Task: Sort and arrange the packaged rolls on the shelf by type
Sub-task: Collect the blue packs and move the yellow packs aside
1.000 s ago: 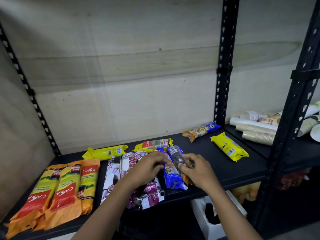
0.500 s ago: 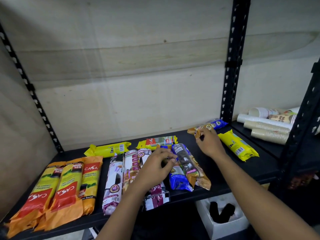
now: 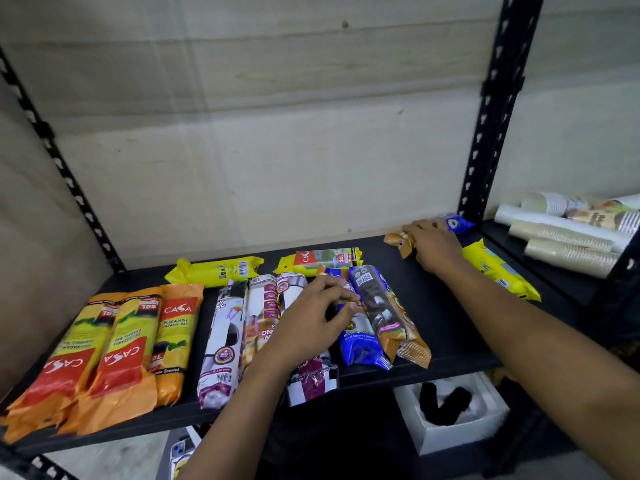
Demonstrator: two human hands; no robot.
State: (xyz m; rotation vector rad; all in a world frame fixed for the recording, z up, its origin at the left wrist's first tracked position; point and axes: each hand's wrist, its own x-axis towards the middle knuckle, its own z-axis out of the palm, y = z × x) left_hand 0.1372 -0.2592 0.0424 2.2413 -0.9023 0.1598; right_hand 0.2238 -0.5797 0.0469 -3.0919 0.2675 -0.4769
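A: Where's your right hand (image 3: 434, 247)?
B: It grips the orange-and-blue roll (image 3: 394, 240) at the shelf's (image 3: 446, 317) back right corner, with my fingers curled over it.
A: And the left?
B: My left hand (image 3: 311, 320) sits curled over the blue roll (image 3: 358, 344) mid-shelf, near the front edge — grasping or not, I can't tell.
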